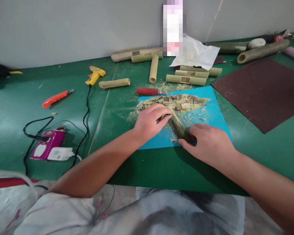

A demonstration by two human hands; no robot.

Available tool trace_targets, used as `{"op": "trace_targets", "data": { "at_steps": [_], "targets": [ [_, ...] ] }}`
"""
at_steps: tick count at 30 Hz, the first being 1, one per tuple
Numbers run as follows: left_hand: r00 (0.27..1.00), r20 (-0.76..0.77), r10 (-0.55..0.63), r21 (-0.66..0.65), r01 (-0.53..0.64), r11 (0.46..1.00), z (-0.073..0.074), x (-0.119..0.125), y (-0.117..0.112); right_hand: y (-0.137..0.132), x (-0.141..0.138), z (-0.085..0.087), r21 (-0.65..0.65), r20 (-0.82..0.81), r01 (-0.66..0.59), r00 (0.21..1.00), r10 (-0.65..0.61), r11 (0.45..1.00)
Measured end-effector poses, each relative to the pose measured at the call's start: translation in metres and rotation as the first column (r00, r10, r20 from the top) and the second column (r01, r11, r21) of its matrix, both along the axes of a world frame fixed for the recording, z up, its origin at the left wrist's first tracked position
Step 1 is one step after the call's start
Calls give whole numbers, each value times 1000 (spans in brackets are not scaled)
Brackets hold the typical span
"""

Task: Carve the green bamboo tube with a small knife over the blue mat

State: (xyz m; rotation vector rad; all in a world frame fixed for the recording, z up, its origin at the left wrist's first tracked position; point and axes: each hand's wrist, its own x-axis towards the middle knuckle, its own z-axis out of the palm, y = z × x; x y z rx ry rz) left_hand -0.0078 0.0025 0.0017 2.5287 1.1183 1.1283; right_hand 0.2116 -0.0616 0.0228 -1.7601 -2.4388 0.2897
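Observation:
A short bamboo tube is held at a slant above a blue sheet. My right hand is wrapped round its near end. At the far end, my left hand is closed in a pinch against the tube's side. A thin dark edge shows between its fingertips, too small to name. Just beyond the hands, bamboo chips and shavings lie heaped on the sheet. A red-handled knife rests at the sheet's far edge, its blade partly among the shavings.
Several cut bamboo tubes lie toward the wall. Left are a yellow glue gun, an orange utility knife and a purple power strip with cords. A dark brown sheet and thicker bamboo tube lie right.

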Motion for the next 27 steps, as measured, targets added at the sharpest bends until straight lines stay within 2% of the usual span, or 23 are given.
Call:
{"op": "trace_targets", "data": {
  "at_steps": [5, 12, 21, 27],
  "targets": [
    [990, -138, -5, 20, 8, 1000, -1, 5, -7, -2, -3, 1, 2, 37, -41, 998, 41, 999],
    [983, -183, -16, -70, 3, 998, -4, 3, -9, -1, -4, -3, 2, 27, -53, 998, 53, 999],
    [995, -82, -65, -78, 59, 995, -3, 5, -7, -2, -5, -6, 37, 32, -75, 997, 74, 997],
    [995, -26, -93, -27, 92, 995, -4, 5, -4, -2, -6, -5, 27, 32, -73, 997, 72, 997]
  ]
}}
